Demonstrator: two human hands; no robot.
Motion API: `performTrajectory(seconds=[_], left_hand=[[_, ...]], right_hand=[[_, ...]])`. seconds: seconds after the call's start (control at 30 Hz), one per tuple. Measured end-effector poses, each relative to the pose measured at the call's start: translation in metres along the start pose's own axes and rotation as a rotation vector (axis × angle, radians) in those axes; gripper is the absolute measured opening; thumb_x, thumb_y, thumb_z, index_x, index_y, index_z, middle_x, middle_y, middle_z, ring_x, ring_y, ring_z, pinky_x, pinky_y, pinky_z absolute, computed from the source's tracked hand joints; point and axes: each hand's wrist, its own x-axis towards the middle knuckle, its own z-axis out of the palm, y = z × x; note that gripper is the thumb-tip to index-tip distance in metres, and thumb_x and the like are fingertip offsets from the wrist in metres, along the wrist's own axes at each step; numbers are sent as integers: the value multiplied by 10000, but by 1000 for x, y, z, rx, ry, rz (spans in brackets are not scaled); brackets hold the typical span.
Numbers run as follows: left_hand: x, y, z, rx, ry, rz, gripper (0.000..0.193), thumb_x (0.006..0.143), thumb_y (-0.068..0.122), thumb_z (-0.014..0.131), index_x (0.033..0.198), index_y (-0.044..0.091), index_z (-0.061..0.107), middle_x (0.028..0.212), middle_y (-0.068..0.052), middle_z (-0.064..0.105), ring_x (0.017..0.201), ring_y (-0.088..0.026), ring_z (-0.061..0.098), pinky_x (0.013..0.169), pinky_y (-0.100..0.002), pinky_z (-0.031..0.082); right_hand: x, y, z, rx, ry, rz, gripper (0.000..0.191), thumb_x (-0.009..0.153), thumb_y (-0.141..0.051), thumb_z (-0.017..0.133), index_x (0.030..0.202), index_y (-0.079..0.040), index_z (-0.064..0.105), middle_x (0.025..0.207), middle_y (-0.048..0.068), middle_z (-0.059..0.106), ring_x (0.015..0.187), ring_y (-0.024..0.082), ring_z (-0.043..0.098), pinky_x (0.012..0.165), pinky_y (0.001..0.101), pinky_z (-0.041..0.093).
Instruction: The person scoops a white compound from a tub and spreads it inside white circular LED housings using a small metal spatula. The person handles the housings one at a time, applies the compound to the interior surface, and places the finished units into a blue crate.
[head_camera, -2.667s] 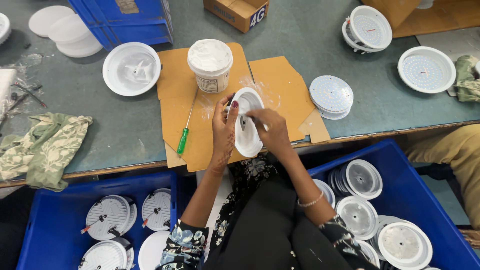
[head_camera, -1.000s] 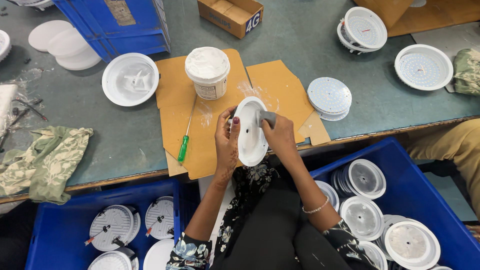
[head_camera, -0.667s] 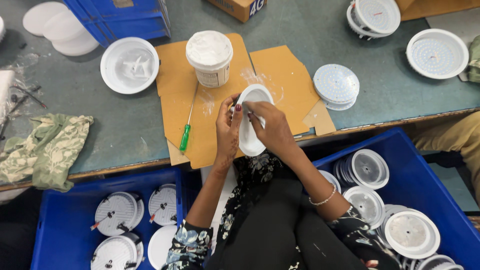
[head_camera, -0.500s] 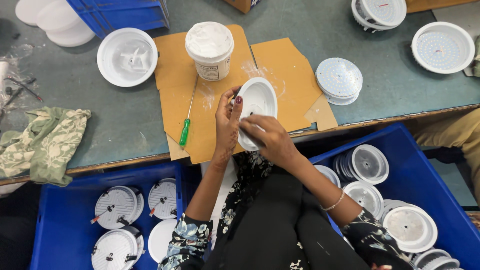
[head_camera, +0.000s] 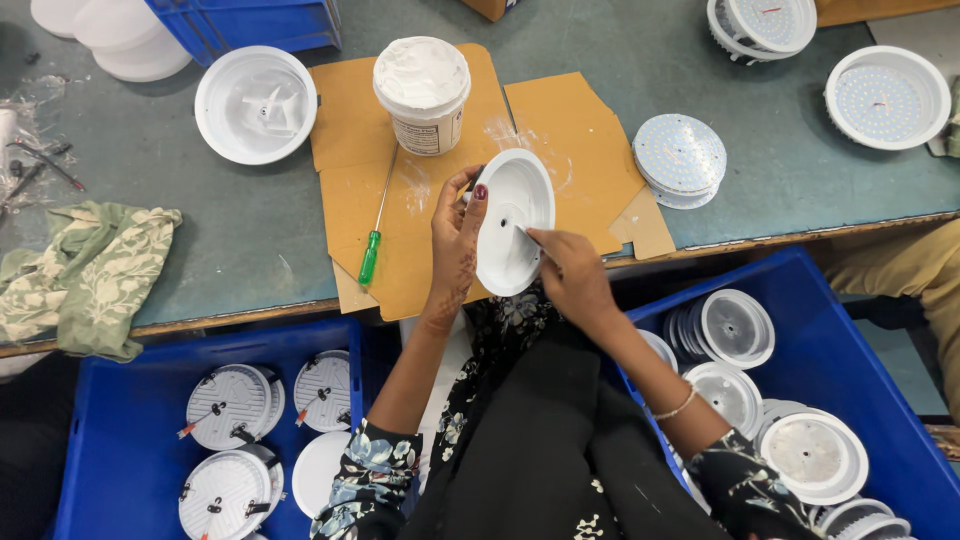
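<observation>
The left hand (head_camera: 455, 235) closes its fingers on the rim of the white round housing (head_camera: 510, 220), tilted above the cardboard (head_camera: 400, 220). The right hand (head_camera: 570, 275) pinches a small tool inside it.

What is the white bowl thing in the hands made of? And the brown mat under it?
The white housing looks like smooth painted metal or plastic; its even sheen leaves that open. The left hand grips its rim. The brown sheet looks like cardboard: matte, creased, with ragged cut edges.

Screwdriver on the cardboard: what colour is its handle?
Green, on the screwdriver; seen in the head view.
</observation>
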Motion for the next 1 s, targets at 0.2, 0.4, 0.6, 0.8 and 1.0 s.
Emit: performTrajectory(seconds=[0.2, 0.4, 0.6, 0.8, 1.0], left_hand=[[-11, 2, 12, 35, 38, 62, 447, 1049, 297, 638, 1376, 5, 552, 1148, -105, 680, 1025, -101, 631, 876, -239, 523], [-17, 10, 11, 147, 103, 46, 452, 1043, 300, 632, 1391, 23, 553, 1093, -100, 699, 969, -100, 625, 838, -230, 503], [-18, 8, 13, 135, 108, 38, 449, 1033, 292, 631, 1385, 27, 545, 1086, -93, 701, 951, -99, 634, 815, -229, 512], [-19, 2, 10, 123, 95, 89, 428, 1051, 274, 629, 1384, 18, 549, 1109, -89, 683, 974, -96, 624, 852, -231, 509], [-18, -1, 2, 147, 126, 68, 426, 1058, 275, 630, 1392, 19, 562, 1043, -93, 678, 928, -99, 592, 825, -231, 468]], right_hand=[[-18, -62, 13, 66, 32, 262, 405, 876, -8, 637, 1279, 1, 668, 997, 238, 706, 877, 369, 692, 807, 435, 545], [-5, -65, 6, 383, 16, 482, 391, 955, -42, 583, 1336, -27, 664, 938, 239, 746, 792, 372, 674, 761, 420, 552], [26, -10, 26, 78, 292, 160, 288, 976, 14, 562, 1249, 59, 640, 1124, 261, 710, 1019, 398, 706, 907, 446, 560], [-13, -35, 38, -93, 149, 243, 300, 943, -4, 558, 1222, 74, 635, 1049, 267, 690, 982, 431, 670, 882, 486, 531], [-24, -48, 9, 305, 26, 462, 280, 944, -71, 588, 1197, 2, 684, 995, 215, 748, 865, 341, 750, 802, 405, 567]])
